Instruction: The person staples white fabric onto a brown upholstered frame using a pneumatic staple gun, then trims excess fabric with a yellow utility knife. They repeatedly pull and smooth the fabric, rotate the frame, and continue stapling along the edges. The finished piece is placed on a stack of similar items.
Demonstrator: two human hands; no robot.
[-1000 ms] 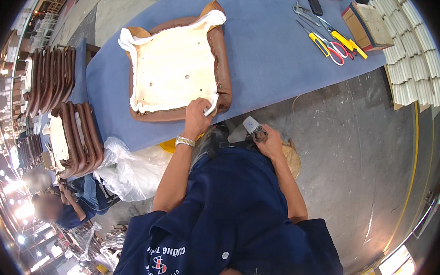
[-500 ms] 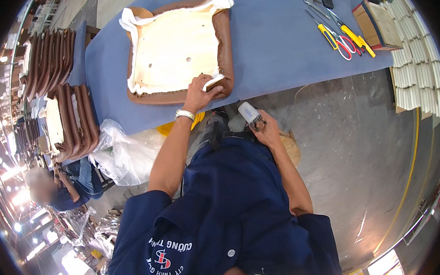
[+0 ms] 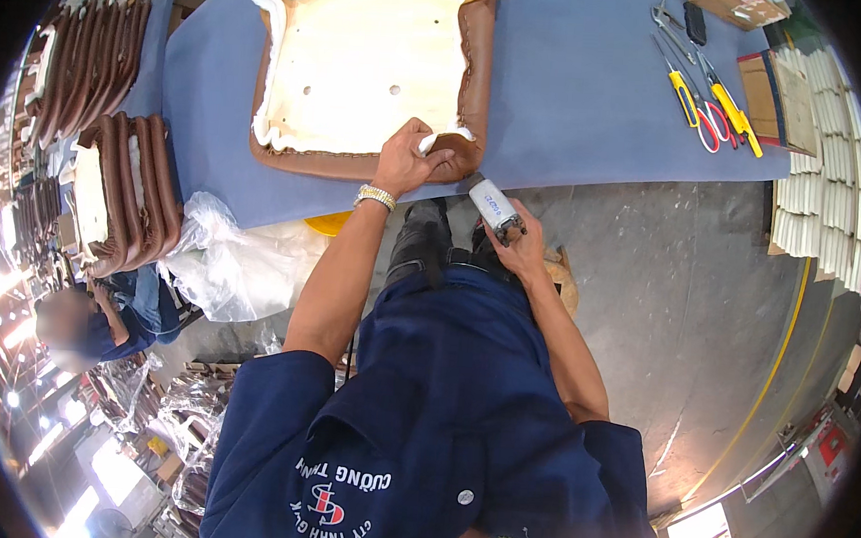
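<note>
1. Since the previous frame, the right hand (image 3: 524, 243) has brought the grey-and-white handheld tool with a dark nose (image 3: 494, 208) up to the near right corner of the brown leather-like seat cushion (image 3: 373, 71); before, the tool stood clearly apart from it.
2. The left hand (image 3: 412, 161) has stayed at that same corner.
3. The right hand is closed around the tool's dark end, and the nose points at the cushion; whether they touch, I cannot tell.
4. The left hand has a narrow grip, thumb and fingers gathered on the folded brown cover edge (image 3: 456, 150) at the corner. A gold-and-silver metal watch (image 3: 376, 198) circles its wrist.
5. The cushion lies underside up on the blue cloth-covered table (image 3: 574, 130), near its front edge. Its pale, flat panel (image 3: 346, 118) with small round holes faces up, bordered by white padding (image 3: 269, 2).
6. Farther right on the table lie scissors with red-and-white handles (image 3: 716, 128), between two yellow-handled tools (image 3: 738, 120), and a brown cardboard box (image 3: 788, 103).
7. At the left stand brown upright cushions (image 3: 138, 190) in a row, beside crumpled clear plastic sheeting (image 3: 221, 273).
</note>
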